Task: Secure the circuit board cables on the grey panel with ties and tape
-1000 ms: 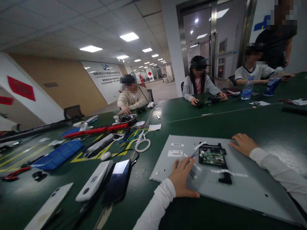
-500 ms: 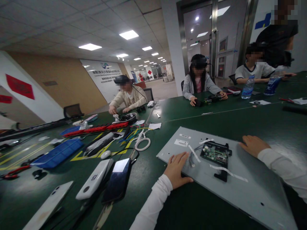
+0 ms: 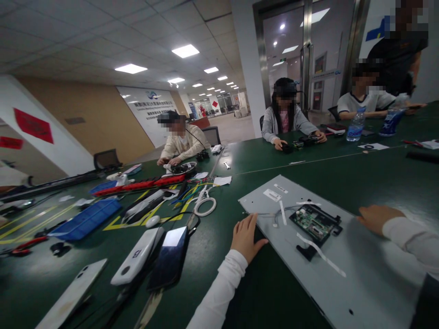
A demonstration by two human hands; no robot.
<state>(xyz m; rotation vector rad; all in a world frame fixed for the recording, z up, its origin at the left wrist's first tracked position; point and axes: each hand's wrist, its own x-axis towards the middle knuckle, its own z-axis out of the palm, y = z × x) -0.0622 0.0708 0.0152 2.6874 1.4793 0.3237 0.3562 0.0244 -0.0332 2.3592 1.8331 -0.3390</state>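
A flat grey panel (image 3: 343,269), like the back of a screen, lies on the green table, turned at an angle. On its back sit a green circuit board (image 3: 313,223) in a black bracket, a thin cable and several strips of white tape. My left hand (image 3: 245,237) is beside the panel's left edge, fingers spread and thumb pointing toward that edge; a small gap shows between them. At the far right edge, my right hand (image 3: 377,218) holds the panel, its fingers bent and partly hidden.
Left of my arm are a dark phone (image 3: 168,258), a white power bank (image 3: 137,256), a white phone (image 3: 73,292) and a blue tray (image 3: 87,219). Coiled white cable (image 3: 205,206) and a wrench (image 3: 227,165) lie farther off. Several people sit across the table; bottles (image 3: 356,125) stand right.
The panel has turned clockwise and shifted rightward. My left hand has come off its edge, while my right hand has moved slightly right and nearer along with it.
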